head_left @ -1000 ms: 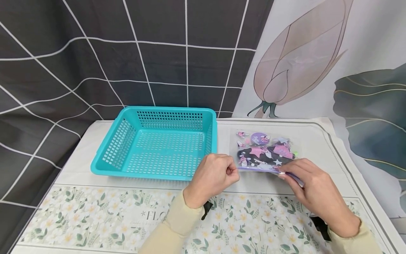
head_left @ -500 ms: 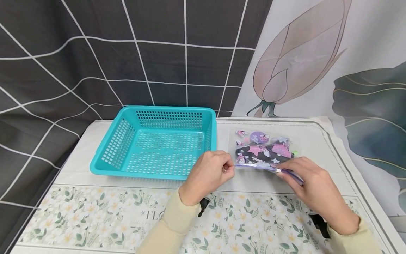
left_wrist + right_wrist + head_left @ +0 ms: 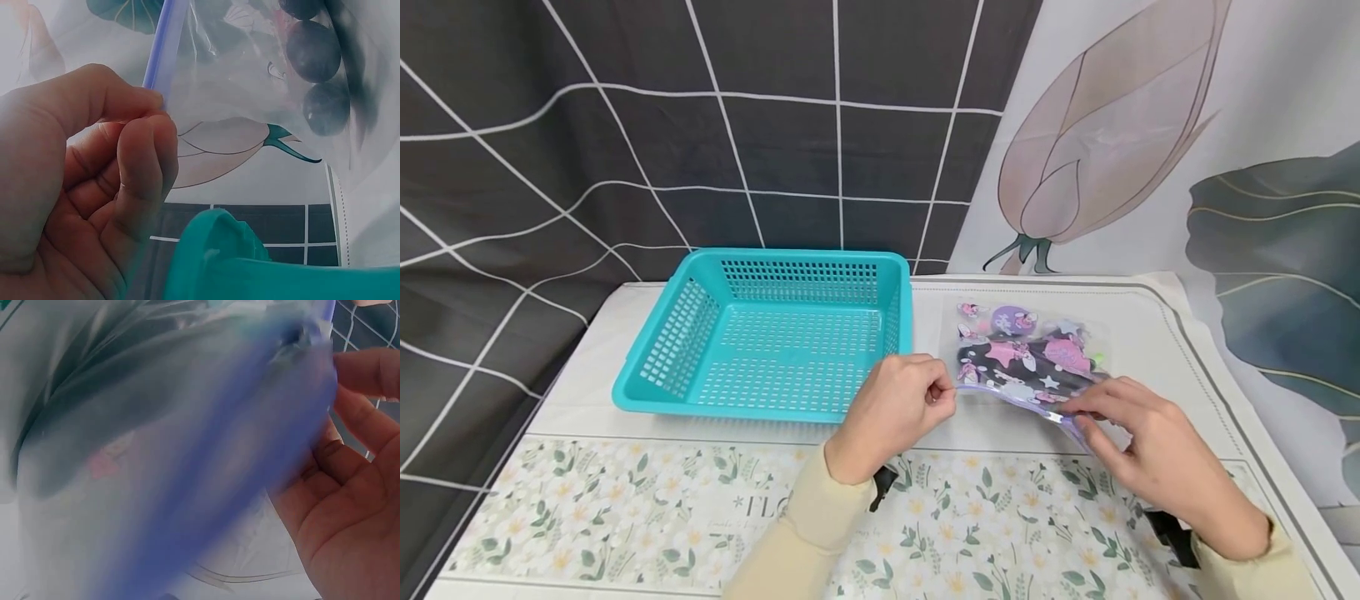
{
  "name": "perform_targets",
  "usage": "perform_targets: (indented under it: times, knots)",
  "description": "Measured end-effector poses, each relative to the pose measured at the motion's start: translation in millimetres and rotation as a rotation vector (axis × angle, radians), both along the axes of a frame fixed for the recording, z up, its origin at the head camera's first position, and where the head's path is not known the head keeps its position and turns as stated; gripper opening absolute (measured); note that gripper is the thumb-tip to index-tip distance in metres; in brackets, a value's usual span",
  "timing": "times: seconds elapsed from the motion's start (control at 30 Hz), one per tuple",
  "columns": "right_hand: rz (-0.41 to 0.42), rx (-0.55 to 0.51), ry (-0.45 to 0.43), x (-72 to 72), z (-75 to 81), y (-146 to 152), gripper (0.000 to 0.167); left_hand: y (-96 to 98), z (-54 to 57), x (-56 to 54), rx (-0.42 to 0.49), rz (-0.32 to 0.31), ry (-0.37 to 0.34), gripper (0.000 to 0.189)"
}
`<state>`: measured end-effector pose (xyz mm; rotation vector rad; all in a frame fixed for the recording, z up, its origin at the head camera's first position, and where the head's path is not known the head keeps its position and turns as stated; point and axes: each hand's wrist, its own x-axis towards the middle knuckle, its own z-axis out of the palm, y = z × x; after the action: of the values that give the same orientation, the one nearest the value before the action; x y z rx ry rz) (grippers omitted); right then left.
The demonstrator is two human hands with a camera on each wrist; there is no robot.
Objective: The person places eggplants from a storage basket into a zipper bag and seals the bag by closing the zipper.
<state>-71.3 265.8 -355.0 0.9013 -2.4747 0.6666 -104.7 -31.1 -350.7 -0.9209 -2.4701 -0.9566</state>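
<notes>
A clear zip bag (image 3: 1026, 354) with a purple zip edge lies on the table, printed with pink, purple and black cartoon shapes. At its near left corner my left hand (image 3: 898, 404) pinches the zip edge between thumb and forefinger, as the left wrist view shows up close. My right hand (image 3: 1150, 454) holds the same edge near its right end, by a small white slider (image 3: 1054, 417). The purple strips (image 3: 212, 487) spread apart there, blurred in the right wrist view. Several dark round things (image 3: 314, 51) show through the plastic; their kind is unclear.
Left of the bag stands a turquoise plastic basket (image 3: 775, 358) with nothing in it; its near right corner is close to my left hand. A pale tablecloth with a floral band (image 3: 625, 508) covers the table. Dark checked and flower-printed curtains hang behind.
My left hand has moved slightly left and takes hold of the bag's corner. At the right, the purple zip edge has parted and dropped lower, and my right hand has shifted slightly right.
</notes>
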Motion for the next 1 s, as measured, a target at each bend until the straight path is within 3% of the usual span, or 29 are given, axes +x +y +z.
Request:
perform_targets:
  times: [0.23, 0.5, 1.0]
  knots:
    - [0.009, 0.015, -0.025, 1.5, -4.5, 0, 0.017, -1.2, 0.6, -0.3, 0.009, 0.02, -0.008, 0.019]
    - [-0.01, 0.068, -0.07, 6.1, -3.9, -3, 0.032, -1.7, 1.6, -0.3, 0.009, 0.027, -0.009, 0.019]
    - [-0.024, 0.143, -0.172, 12.9, -9.6, -9, 0.033, -4.1, 3.0, -1.3, 0.019, 0.043, -0.003, 0.018]
